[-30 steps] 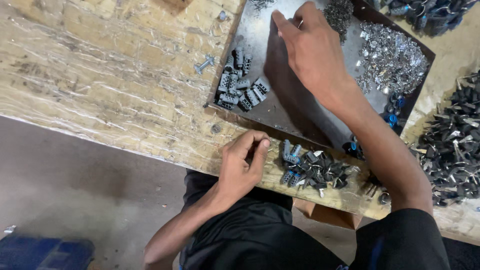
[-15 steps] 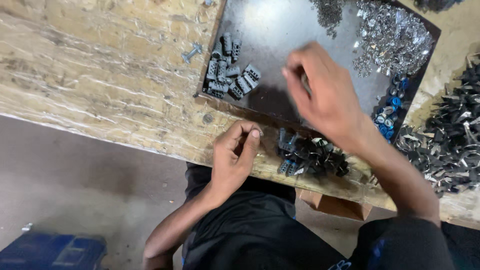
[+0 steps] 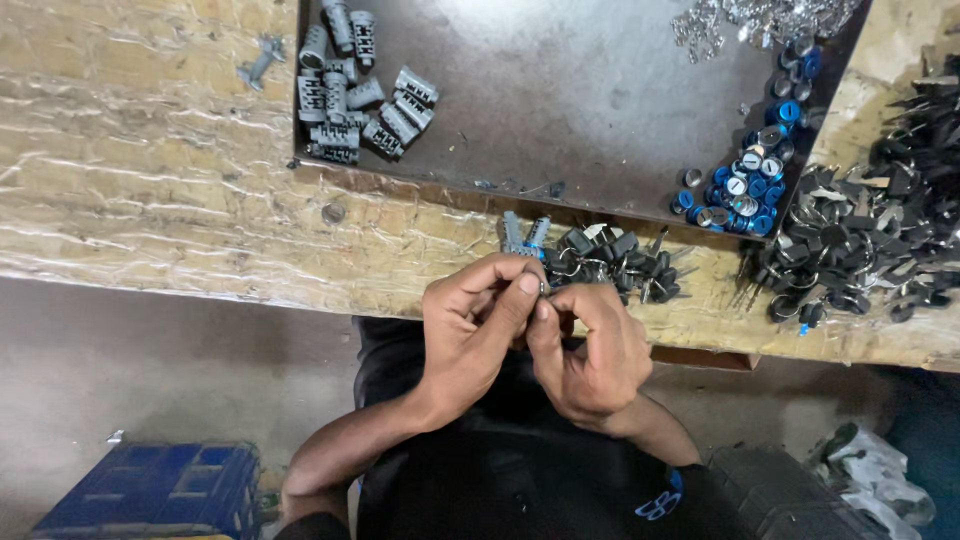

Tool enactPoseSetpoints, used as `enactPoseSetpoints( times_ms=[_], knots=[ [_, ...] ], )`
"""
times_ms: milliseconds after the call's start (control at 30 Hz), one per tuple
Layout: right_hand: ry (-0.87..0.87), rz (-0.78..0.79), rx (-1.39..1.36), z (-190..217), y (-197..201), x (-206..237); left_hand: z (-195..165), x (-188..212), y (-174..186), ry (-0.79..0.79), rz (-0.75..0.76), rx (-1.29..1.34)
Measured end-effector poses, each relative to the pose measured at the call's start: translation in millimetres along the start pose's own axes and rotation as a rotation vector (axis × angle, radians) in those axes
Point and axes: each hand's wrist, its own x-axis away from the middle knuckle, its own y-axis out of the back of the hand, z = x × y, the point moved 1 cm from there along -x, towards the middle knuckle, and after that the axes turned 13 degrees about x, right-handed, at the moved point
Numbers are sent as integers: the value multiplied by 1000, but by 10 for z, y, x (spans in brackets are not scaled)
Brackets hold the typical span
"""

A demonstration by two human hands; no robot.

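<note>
My left hand (image 3: 470,330) and my right hand (image 3: 590,345) meet at the bench's near edge, fingertips pinched together on a small metal part (image 3: 541,288) that is mostly hidden by the fingers. Just beyond them lies a pile of black-headed keys (image 3: 615,262) with a couple of grey lock cylinders (image 3: 522,236) beside it. A dark metal tray (image 3: 570,110) lies further back. It holds a cluster of grey cylinders (image 3: 358,95) at its left and blue and silver caps (image 3: 745,185) at its right.
A larger heap of black-headed keys (image 3: 865,235) covers the bench at the right. Small shiny metal pieces (image 3: 760,15) sit at the tray's far right. One loose grey part (image 3: 260,60) lies on the worn wooden bench (image 3: 150,170). A blue crate (image 3: 150,490) stands on the floor.
My right hand has drawn back from the tray to the bench edge and joined my left hand. Both now pinch a small part together. The view has shifted closer.
</note>
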Motion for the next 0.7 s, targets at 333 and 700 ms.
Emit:
enactPoseSetpoints(
  times_ms=[333, 700],
  knots=[
    [163, 1, -152, -195, 10, 3, 32, 22, 10, 10, -59, -82],
    [6, -68, -3, -75, -27, 145, -22, 7, -19, -9, 25, -80]
  ],
)
